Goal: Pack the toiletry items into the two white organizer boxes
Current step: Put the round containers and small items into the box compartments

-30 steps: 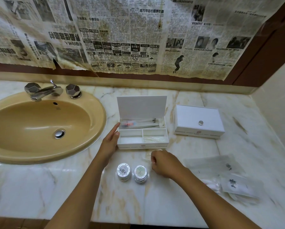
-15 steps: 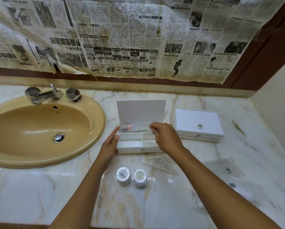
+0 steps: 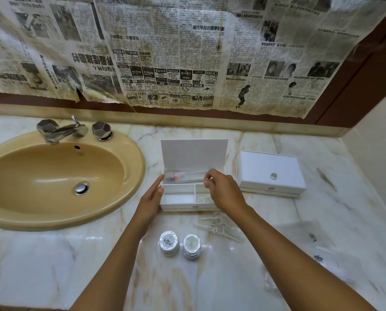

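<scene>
One open organizer box (image 3: 188, 199) holds a wrapped toothbrush (image 3: 183, 176) in its rear slot and something pale in the front right cell; the second box (image 3: 270, 173) sits lidded to its right. Right hand (image 3: 224, 190) hovers over that cell, fingers curled, contents uncertain; left hand (image 3: 150, 198) lies flat against the box side. Two stacks of round soaps (image 3: 179, 243), floss picks (image 3: 219, 225) and sachets (image 3: 308, 239) remain unpacked on the marble counter (image 3: 53, 265).

Marble counter (image 3: 277, 221) | inset tan sink (image 3: 129, 153) at left | open white box (image 3: 187, 204) centre, lid up | closed white box (image 3: 270, 173) to its right | two foil-wrapped round stacks (image 3: 179, 244) near front | clear sachets (image 3: 310, 239) at right | floss picks (image 3: 219, 226) just before open box
</scene>
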Available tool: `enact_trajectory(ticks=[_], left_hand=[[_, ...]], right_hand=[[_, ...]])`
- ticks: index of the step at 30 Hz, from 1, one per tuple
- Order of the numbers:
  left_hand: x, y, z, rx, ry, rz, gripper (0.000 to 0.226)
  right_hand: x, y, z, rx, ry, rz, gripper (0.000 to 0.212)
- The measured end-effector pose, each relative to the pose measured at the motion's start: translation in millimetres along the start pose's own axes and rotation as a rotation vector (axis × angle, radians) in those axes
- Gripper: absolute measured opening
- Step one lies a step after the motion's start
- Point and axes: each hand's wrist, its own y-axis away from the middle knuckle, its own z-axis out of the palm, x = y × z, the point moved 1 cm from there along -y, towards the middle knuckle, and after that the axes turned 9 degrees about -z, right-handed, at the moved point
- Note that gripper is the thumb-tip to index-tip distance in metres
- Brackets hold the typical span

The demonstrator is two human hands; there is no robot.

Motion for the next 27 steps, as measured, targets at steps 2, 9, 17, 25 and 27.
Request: enact_trajectory(ticks=[2, 9, 17, 25, 27], left_hand=[[-0.9, -0.7, -0.5, -0.002, -0.007, 0.007, 0.035], [1.0, 0.9, 0.4, -0.003, 0.007, 0.004, 0.033], [1.1, 1.8, -0.2, 0.002, 0.003, 0.004, 0.033], [2.9, 3.8, 1.0, -0.001, 0.004, 0.017, 0.032], [3.0, 4.3, 1.1, 0.002, 0.005, 0.016, 0.032]], right_hand=[[-1.7, 0.2, -0.7, 0.04, -0.1, -0.007, 0.015], [-5.9, -1.2, 6.0, -0.072, -0.089, -0.038, 0.034], [4.6, -0.4, 11.5, -0.069, 0.05, 0.01, 0.02], [8.2, 1.0, 19.0, -0.076, 0.296, -0.072, 0.02], [5.1, 4.3, 17.9, -0.126, 0.373, -0.056, 0.026]])
